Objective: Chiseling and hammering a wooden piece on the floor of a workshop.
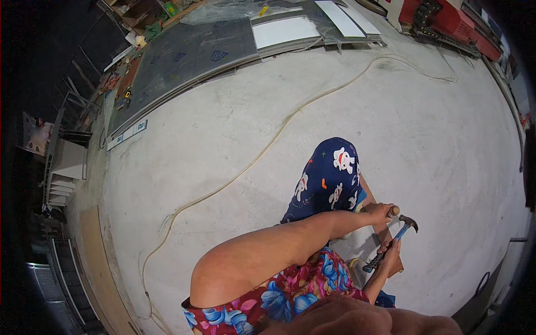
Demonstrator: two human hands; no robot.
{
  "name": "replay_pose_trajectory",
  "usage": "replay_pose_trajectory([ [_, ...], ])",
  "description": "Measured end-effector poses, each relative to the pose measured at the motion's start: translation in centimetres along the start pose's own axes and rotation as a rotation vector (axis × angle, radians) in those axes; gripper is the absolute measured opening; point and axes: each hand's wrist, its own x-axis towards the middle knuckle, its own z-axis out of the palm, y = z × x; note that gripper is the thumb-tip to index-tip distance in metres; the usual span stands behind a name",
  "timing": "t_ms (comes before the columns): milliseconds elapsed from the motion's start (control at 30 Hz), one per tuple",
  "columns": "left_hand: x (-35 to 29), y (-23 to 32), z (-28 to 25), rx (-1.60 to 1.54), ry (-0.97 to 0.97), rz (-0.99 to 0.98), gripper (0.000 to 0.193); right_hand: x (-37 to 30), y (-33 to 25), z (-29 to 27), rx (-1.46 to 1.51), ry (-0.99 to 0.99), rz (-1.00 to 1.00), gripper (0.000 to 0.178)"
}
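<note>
My left hand (379,214) is wrapped round a wooden-handled tool (394,210), whose round butt end sticks out past my fingers; its working end is hidden. My right hand (393,254) grips a claw hammer (403,230) by its blue and black handle. The dark hammer head is close beside the butt of the wooden handle, apart from it. Under both hands runs a narrow brown wooden board (381,230), partly covered by my hands and by my knee in dark blue printed cloth (329,178).
A pale hose or cable (268,146) snakes over the grey concrete floor (223,123). Ahead lie stacked dark sheets (195,61) with white panels (285,32) on top. A red machine (460,25) stands far right. Left are a long board (100,262) and a white shelf unit (67,162).
</note>
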Motion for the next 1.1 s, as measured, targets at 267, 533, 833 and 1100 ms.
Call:
replay_pose_trajectory([
  [267,0.0,0.7,-0.5,0.033,-0.035,-0.058,0.05,0.0,0.1,-0.3,-0.004,-0.012,-0.008,0.012],
  [533,0.0,1.9,-1.6,0.027,-0.056,-0.09,0.048,-0.6,-0.3,0.0,0.014,0.008,0.011,0.011],
  [833,0.4,2.2,-2.6,0.069,-0.118,-0.138,0.054,1.0,1.2,-1.7,0.006,-0.029,-0.048,0.018],
  [1100,1.2,-0.5,-0.3,0.089,-0.077,-0.162,0.057,1.1,1.6,-1.8,0.071,0.017,-0.014,0.01],
])
